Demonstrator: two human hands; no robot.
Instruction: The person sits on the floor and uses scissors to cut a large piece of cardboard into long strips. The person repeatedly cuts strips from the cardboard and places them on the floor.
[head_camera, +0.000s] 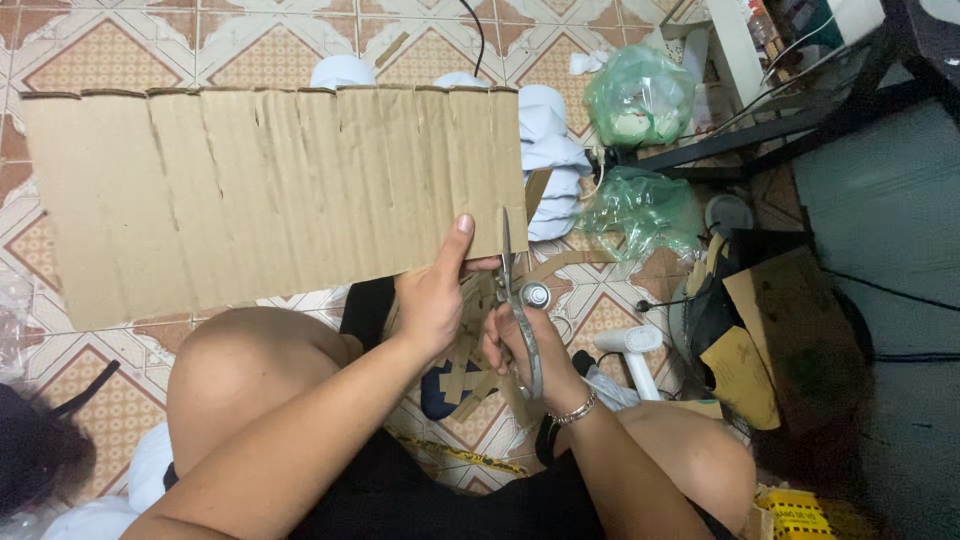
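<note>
My left hand (432, 300) is clamped on the lower right corner of the cardboard (270, 195), thumb up against its face, holding the sheet out above my left knee (255, 375) and the tiled floor (110, 50). My right hand (525, 350) is closed around the handles of the scissors (515, 305), whose blades point upward just beside the cardboard's right edge, next to my left thumb. Narrow cardboard strips (465, 365) lie on the floor under my hands. Green plastic bags (640, 95) sit well off to the right.
</note>
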